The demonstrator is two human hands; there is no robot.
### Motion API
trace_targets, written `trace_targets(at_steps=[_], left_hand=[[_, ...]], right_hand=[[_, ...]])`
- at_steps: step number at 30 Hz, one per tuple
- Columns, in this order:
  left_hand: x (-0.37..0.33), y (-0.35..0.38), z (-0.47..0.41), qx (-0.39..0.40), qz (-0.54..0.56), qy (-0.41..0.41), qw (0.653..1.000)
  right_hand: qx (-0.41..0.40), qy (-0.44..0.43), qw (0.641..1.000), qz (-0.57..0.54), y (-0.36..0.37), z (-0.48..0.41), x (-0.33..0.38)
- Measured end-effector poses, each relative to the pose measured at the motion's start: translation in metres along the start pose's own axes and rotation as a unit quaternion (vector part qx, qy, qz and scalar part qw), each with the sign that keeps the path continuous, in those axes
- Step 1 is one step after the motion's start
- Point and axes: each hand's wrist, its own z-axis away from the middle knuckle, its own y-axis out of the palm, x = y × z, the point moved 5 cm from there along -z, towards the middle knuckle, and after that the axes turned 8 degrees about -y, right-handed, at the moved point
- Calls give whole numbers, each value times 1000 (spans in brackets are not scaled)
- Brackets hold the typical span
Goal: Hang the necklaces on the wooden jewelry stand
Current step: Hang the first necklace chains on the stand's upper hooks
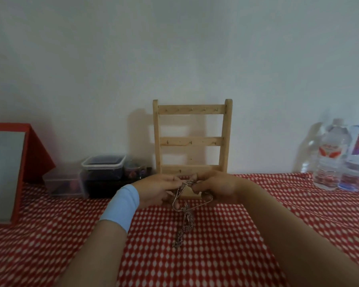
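The wooden jewelry stand (192, 139) stands upright against the wall, with three crossbars carrying small hooks; nothing hangs on them. In front of its base, my left hand (157, 190) and my right hand (215, 188) meet and both pinch a bundle of silver chain necklaces (184, 220). The chains dangle from my fingers, and their lower ends trail onto the red-and-white tablecloth (216, 245). A light blue band wraps my left wrist. My hands hide the stand's foot.
Clear plastic containers (103, 168) and a dark box sit left of the stand. A red-framed mirror (6, 172) stands at the far left. Two water bottles (336, 156) stand at the far right by the wall.
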Motion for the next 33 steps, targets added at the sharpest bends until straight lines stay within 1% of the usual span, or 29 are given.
trace_targets(at_steps=[2, 4, 7, 8, 9, 10, 11, 12, 13, 14, 15, 17, 18, 20, 22, 25, 27, 28, 30, 32, 33], left_hand=[[0, -4, 1, -11, -27, 4, 1000], [2, -6, 0, -22, -63, 7, 998], [3, -4, -3, -17, -92, 14, 995], [3, -1, -3, -14, -91, 19, 996], [2, 1, -4, -11, -91, 26, 995], [2, 1, -6, -16, -99, 31, 994], [1, 1, -6, -34, -119, 36, 992], [-1, -2, -6, -61, -145, 44, 987], [-4, -5, -5, -86, -168, 51, 981], [-6, -8, -4, -104, -184, 60, 976], [-10, -11, -2, -117, -197, 69, 971], [-16, -14, 2, -137, -218, 80, 963], [-18, -16, 3, -145, -231, 81, 959], [-20, -17, 6, -152, -265, 67, 950], [-21, -15, 10, -149, -304, 41, 940], [-27, -8, 16, -149, -330, 9, 932], [-30, -1, 17, -127, -340, 5, 932], [-32, 2, 18, -116, -346, 14, 931], [-35, 5, 19, -117, -328, 50, 936], [-40, 5, 19, -133, -294, 86, 942], [-42, 4, 19, -144, -286, 97, 942]], right_hand=[[-11, 23, 999, 38, -6, -3, 3], [-2, 54, 991, 123, -8, -3, 10], [38, 90, 950, 296, -5, -2, 15], [46, 78, 946, 311, -2, -4, 14], [50, 51, 955, 289, 3, -6, 13], [54, 18, 972, 230, 7, -8, 10], [55, -7, 989, 139, 10, -9, 8], [52, -20, 997, 53, 10, -11, 3], [47, -27, 999, 0, 10, -11, 0], [45, -32, 998, -17, 8, -13, -4], [52, -40, 998, 1, 8, -14, -5], [66, -54, 992, 89, 10, -13, -6], [58, -53, 990, 116, 9, -13, -7], [14, -42, 992, 117, 5, -9, -4], [-8, -43, 994, 104, 3, -6, 2], [5, -36, 993, 113, 3, -2, 9], [33, -20, 991, 130, 8, 1, 13], [49, -11, 988, 144, 11, 2, 15], [74, 13, 982, 172, 16, 6, 18], [67, 10, 981, 181, 17, 5, 18], [50, -1, 984, 172, 15, 3, 17]])
